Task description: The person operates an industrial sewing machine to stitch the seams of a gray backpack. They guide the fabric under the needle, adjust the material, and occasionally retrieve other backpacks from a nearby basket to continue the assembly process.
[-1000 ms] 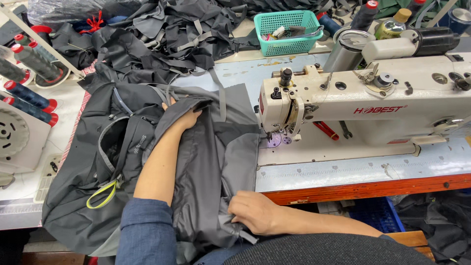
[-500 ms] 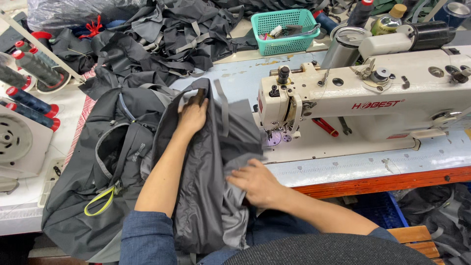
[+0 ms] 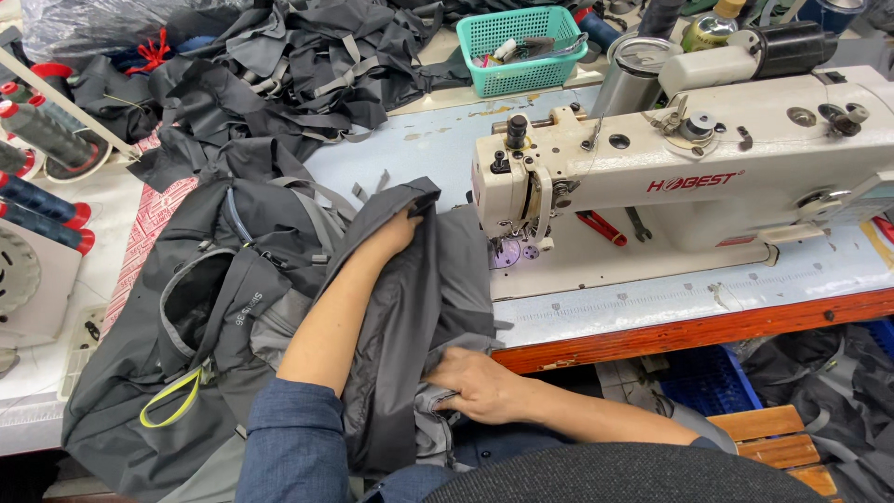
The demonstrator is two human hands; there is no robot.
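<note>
Here, left hand reaches forward, fingers closed on top edge of grey fabric panel, just beside needle end of white sewing machine. Right hand low at table edge, fingers pinched on lower part of same panel. Panel lies draped over left forearm, from machine down to lap. Dark backpack with yellow-green loop beside it on left. Pile of black pieces behind, green basket further back. Thread cones at far left.
</note>
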